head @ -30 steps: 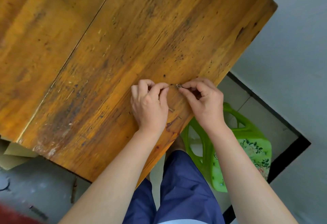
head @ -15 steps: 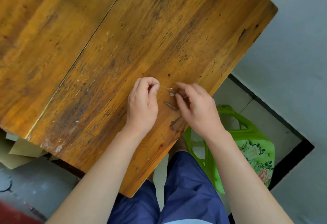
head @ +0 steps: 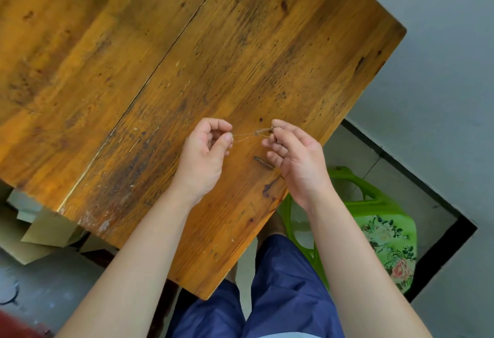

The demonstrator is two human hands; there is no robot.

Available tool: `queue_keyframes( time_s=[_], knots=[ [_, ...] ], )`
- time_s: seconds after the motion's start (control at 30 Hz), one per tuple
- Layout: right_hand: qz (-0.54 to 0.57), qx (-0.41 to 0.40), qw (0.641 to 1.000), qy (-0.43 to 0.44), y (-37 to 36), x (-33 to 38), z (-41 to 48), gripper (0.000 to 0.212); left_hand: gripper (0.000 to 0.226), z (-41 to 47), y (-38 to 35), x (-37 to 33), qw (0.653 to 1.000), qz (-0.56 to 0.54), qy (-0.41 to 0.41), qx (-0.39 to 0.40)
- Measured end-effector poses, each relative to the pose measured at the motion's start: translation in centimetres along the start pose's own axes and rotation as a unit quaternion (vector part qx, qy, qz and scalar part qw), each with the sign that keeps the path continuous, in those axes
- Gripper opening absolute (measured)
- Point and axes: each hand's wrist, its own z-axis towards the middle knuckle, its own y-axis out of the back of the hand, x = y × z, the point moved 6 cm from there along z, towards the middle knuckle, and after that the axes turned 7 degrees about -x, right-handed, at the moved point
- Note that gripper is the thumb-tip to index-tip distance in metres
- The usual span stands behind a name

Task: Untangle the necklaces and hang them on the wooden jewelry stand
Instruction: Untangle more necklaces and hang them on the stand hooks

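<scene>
I have the chain [head: 247, 136] pulled into a thin line between my two hands, a little above the table [head: 187, 57], so that the strands spread and I can see where they cross. My left hand [head: 204, 156] pinches one end between thumb and forefinger, the other fingers curled out of the way; my right hand [head: 292, 154] pinches the other end up at its fingertips, palm turned towards me, so the small bunched knot sits just beside those fingers where I can look straight at it. The hands are apart, each closed on the chain, and the pull looks light, since the strands sag slightly and do not run dead straight. I cannot tell whether this is one necklace or several; the strands are too fine to count. I hold it over the bare wood near the table's edge because the dark grain shows the pale metal better than my lap would. The stand is nowhere in view, so hanging is some way off; the knot comes first, and tugging harder would likely tighten it.
</scene>
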Motion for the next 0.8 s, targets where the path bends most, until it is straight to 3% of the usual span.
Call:
queue_keyframes(
  time_s=[0.07,0.13,0.23,0.33,0.4,0.47,0.53,0.6,0.7,0.8],
  knots=[
    [-0.119,-0.004,0.992,0.047,0.5,0.0,0.1,0.018,0.017,0.0,0.5,0.4,0.999,-0.024,0.018,-0.025],
    [-0.183,0.006,0.981,0.06,0.8,-0.4,0.2,0.024,0.017,-0.1,0.7,1.3,0.986,-0.14,0.088,-0.033],
    [-0.15,0.017,0.988,0.03,1.4,-1.5,0.0,0.027,0.019,-0.3,0.3,2.3,0.932,-0.32,0.17,-0.011],
    [-0.132,0.017,0.991,0.027,2.1,-1.8,-0.3,0.034,0.019,-0.3,0.5,2.9,0.905,-0.376,0.2,-0.006],
    [-0.141,0.021,0.989,0.038,2.4,-1.8,-0.4,0.034,0.018,-0.3,1.0,3.4,0.925,-0.324,0.198,-0.018],
    [-0.157,0.003,0.986,0.062,2.7,-1.7,-0.5,0.031,0.018,-0.2,1.9,3.8,0.966,-0.2,0.162,-0.031],
    [-0.156,-0.02,0.984,0.087,2.9,-1.4,-0.6,0.026,0.018,-0.1,2.3,3.8,0.985,-0.113,0.129,-0.024],
    [-0.119,-0.026,0.989,0.086,2.9,-1.3,-0.7,0.023,0.018,-0.3,2.3,3.6,0.99,-0.076,0.116,-0.01],
    [0.016,0.009,1.0,0.009,2.3,-1.9,-0.8,0.025,0.018,-0.6,2.3,3.0,0.995,-0.021,0.098,0.003],
    [0.035,0.032,0.999,-0.004,1.5,-2.1,-0.9,0.029,0.023,-0.9,1.9,2.6,0.997,0.051,0.043,0.037]
  ],
)
